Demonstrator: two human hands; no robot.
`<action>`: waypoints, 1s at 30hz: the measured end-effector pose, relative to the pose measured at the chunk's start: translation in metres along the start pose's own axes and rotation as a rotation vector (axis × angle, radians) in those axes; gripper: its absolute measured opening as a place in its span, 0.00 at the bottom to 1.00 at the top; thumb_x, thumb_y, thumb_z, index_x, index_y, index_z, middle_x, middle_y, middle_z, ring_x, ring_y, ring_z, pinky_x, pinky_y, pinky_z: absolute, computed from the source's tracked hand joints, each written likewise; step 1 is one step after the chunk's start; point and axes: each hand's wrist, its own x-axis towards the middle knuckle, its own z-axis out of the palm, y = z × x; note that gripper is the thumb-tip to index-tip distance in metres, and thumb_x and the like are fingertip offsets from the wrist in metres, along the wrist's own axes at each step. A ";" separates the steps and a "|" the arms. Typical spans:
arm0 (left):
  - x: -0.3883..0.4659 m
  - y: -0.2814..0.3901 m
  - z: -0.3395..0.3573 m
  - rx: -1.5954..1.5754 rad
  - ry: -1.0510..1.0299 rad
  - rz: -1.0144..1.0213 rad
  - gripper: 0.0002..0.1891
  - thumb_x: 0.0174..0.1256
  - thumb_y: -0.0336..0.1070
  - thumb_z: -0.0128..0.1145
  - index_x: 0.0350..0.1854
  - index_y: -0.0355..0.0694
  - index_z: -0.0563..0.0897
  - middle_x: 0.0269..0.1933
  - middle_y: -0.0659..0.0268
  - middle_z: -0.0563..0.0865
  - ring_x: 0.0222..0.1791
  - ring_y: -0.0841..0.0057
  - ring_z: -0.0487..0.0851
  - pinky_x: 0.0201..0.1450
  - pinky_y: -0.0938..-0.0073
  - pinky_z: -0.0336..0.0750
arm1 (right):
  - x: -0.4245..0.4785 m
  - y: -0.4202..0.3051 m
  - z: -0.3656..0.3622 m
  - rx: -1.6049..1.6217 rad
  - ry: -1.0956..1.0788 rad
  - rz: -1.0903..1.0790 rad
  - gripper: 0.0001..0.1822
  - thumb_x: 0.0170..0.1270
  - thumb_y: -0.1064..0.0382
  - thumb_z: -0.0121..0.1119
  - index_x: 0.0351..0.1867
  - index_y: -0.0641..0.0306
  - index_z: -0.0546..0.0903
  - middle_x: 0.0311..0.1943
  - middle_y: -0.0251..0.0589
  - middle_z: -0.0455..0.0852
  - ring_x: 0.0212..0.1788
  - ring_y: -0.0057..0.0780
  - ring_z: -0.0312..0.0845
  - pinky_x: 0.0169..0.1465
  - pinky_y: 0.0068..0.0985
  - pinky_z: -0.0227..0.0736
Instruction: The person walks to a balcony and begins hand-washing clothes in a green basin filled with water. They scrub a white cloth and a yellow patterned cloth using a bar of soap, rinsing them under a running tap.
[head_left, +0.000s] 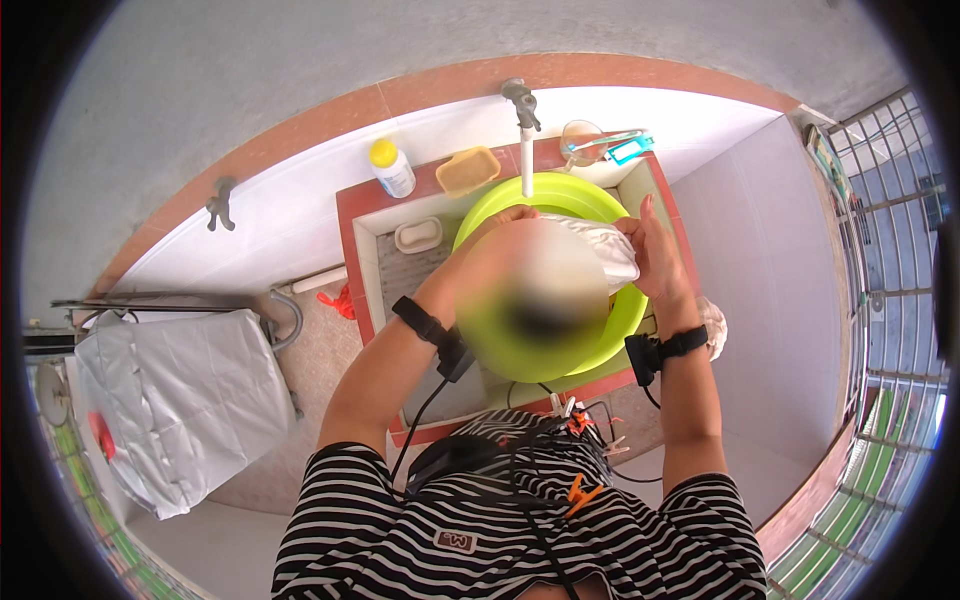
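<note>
A white cloth (600, 244) is stretched between my two hands above a lime-green plastic basin (469, 214). My left hand (506, 225) grips the cloth's left side, near the tap's white spout; a blurred patch hides part of this hand and the middle of the basin. At the right, my right hand (654, 251) pinches the other end, with one finger pointing up. The basin stands inside a tiled sink with a red rim (356, 247). What lies in the basin is mostly covered.
Along the sink's back rim stand a white bottle with a yellow cap (392, 169), a yellowish dish (469, 172) and a glass mug (583, 144) with a toothbrush. The tap (523, 105) reaches over the basin. A white soap dish (418, 235) sits in the sink. Black cables (420, 427) hang from my wrist straps.
</note>
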 end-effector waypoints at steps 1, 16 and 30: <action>0.002 -0.002 -0.002 -0.048 -0.006 0.016 0.08 0.75 0.40 0.57 0.44 0.41 0.81 0.45 0.71 0.85 0.44 0.79 0.83 0.52 0.73 0.78 | -0.001 0.001 -0.002 -0.039 0.008 0.001 0.37 0.77 0.34 0.40 0.40 0.70 0.84 0.32 0.40 0.87 0.33 0.23 0.79 0.38 0.20 0.72; 0.013 -0.008 0.010 -0.230 0.136 -0.093 0.18 0.78 0.49 0.51 0.51 0.37 0.81 0.48 0.65 0.86 0.48 0.77 0.83 0.55 0.72 0.77 | -0.011 0.007 0.036 -0.462 0.088 -0.053 0.21 0.70 0.50 0.59 0.43 0.72 0.83 0.33 0.41 0.87 0.35 0.24 0.81 0.42 0.23 0.74; 0.009 -0.084 0.012 -0.248 0.096 -0.309 0.20 0.79 0.57 0.42 0.33 0.49 0.76 0.23 0.72 0.78 0.19 0.80 0.76 0.20 0.78 0.67 | -0.006 0.099 0.088 -1.292 0.477 -0.576 0.23 0.76 0.50 0.51 0.28 0.68 0.80 0.20 0.55 0.80 0.23 0.52 0.79 0.28 0.40 0.72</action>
